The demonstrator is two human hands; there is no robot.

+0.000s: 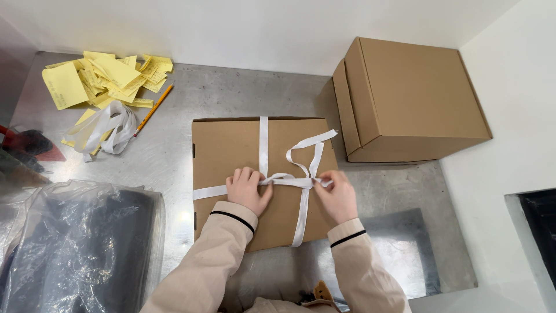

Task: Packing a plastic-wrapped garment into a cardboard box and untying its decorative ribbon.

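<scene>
Both sleeves hide the wrists; left hand (248,189) and right hand (337,196) pinch white ribbon (289,181), seemingly knotted, on cardboard box (226,150).

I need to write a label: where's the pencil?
In the head view, the pencil lies upper left on the metal table, between the yellow notes and the ribboned box.

Take the flat box (231,156) on the table (174,156) as your landmark. A ribbon (263,139) lies across its top, and your left hand (249,190) and right hand (337,196) rest on it. Behind and right stands a larger box (414,98). Far left behind lie paper slips (104,78), a pencil (153,110) and a ribbon bundle (107,127). Left and nearer you sits a plastic bag (81,249).
</scene>
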